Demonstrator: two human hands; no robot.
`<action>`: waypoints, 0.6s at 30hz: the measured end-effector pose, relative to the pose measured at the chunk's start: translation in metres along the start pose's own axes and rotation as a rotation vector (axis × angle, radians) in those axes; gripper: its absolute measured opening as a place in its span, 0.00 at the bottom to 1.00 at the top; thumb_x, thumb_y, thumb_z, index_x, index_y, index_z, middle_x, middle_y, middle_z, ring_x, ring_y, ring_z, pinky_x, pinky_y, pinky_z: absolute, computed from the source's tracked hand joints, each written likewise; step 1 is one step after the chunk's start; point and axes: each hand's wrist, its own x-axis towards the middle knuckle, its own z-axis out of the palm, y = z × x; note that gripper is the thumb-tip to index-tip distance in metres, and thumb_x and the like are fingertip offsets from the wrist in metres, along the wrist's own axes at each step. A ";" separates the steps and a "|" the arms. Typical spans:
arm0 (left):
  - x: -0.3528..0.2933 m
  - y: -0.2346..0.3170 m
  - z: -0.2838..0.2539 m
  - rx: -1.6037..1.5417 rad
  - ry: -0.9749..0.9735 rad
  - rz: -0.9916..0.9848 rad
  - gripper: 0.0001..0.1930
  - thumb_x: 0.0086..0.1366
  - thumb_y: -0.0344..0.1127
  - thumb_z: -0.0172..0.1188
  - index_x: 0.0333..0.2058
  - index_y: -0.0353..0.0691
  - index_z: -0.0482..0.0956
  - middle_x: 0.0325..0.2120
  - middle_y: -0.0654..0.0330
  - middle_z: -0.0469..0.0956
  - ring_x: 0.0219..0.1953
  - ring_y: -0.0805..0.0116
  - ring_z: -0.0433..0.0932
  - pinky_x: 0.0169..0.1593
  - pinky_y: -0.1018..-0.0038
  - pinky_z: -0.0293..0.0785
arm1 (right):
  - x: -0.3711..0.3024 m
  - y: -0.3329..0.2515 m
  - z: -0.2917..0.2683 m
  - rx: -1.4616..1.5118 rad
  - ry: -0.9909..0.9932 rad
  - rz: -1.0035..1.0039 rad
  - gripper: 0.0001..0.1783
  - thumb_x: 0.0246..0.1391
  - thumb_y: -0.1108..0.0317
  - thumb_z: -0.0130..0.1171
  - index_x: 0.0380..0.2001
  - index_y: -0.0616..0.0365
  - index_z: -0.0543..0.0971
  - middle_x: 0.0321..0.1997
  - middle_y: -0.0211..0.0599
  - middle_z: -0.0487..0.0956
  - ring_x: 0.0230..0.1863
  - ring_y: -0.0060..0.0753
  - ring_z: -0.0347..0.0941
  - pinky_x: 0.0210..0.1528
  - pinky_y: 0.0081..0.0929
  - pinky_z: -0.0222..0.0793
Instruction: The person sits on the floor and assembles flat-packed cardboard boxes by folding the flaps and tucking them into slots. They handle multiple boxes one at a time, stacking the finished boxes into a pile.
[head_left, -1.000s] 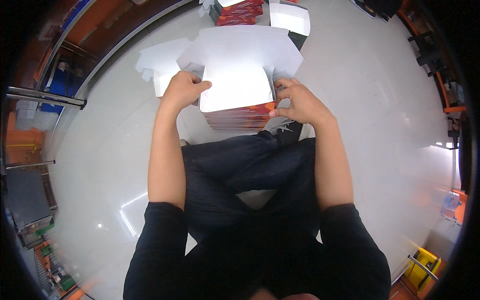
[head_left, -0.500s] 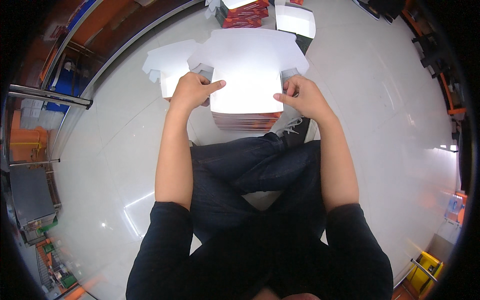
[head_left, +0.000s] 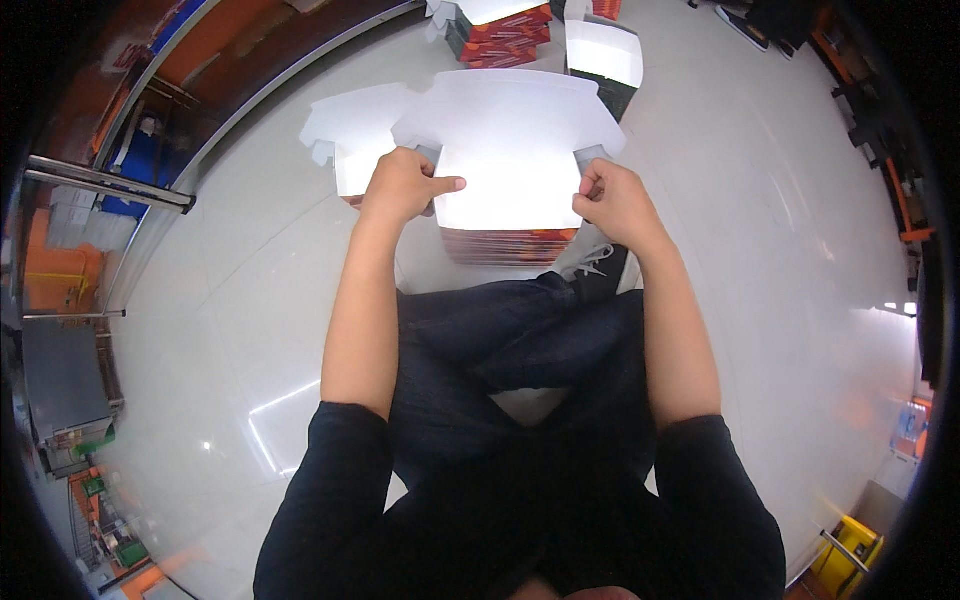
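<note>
Wide fisheye view, worn on the head, facing down, near both hands

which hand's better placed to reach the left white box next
Probably the left hand: it's beside the left white box, while the right hand is across the central white box.

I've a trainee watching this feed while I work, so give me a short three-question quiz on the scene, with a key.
1. True or false: the left hand and the right hand are at opposite sides of the top carton.

2. Multiple choice: what colour is most of the near side of the stack under that carton? A) green B) blue C) red

3. Fill the gap: a dark shoe with ____ laces shows beside the stack, on the right hand's side.

Key: 1. True. 2. C. 3. White.
</note>
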 end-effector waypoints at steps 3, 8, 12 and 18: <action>0.002 -0.003 0.002 -0.056 -0.036 -0.041 0.20 0.53 0.46 0.76 0.23 0.31 0.83 0.16 0.53 0.81 0.18 0.68 0.82 0.28 0.75 0.77 | -0.002 -0.003 -0.002 -0.014 -0.008 0.026 0.09 0.45 0.69 0.65 0.29 0.60 0.76 0.29 0.44 0.80 0.34 0.40 0.76 0.40 0.35 0.71; 0.012 -0.034 -0.021 -0.356 -0.113 -0.181 0.22 0.52 0.45 0.76 0.32 0.29 0.85 0.25 0.50 0.84 0.25 0.62 0.85 0.32 0.71 0.81 | -0.004 0.002 -0.010 -0.105 0.075 -0.083 0.09 0.48 0.73 0.65 0.25 0.61 0.73 0.23 0.32 0.76 0.27 0.22 0.72 0.31 0.24 0.70; 0.046 -0.149 -0.023 -0.092 0.136 -0.137 0.25 0.55 0.45 0.73 0.45 0.32 0.84 0.42 0.46 0.83 0.42 0.54 0.85 0.48 0.60 0.81 | -0.002 -0.001 -0.024 -0.066 -0.012 -0.062 0.17 0.51 0.64 0.72 0.23 0.60 0.73 0.22 0.31 0.77 0.25 0.22 0.73 0.30 0.24 0.70; 0.085 -0.204 0.055 0.355 0.091 -0.401 0.25 0.58 0.39 0.67 0.55 0.44 0.80 0.56 0.51 0.78 0.61 0.48 0.73 0.69 0.41 0.55 | 0.002 0.007 -0.029 0.102 0.036 0.066 0.25 0.48 0.49 0.73 0.22 0.60 0.77 0.25 0.39 0.79 0.28 0.33 0.75 0.35 0.33 0.71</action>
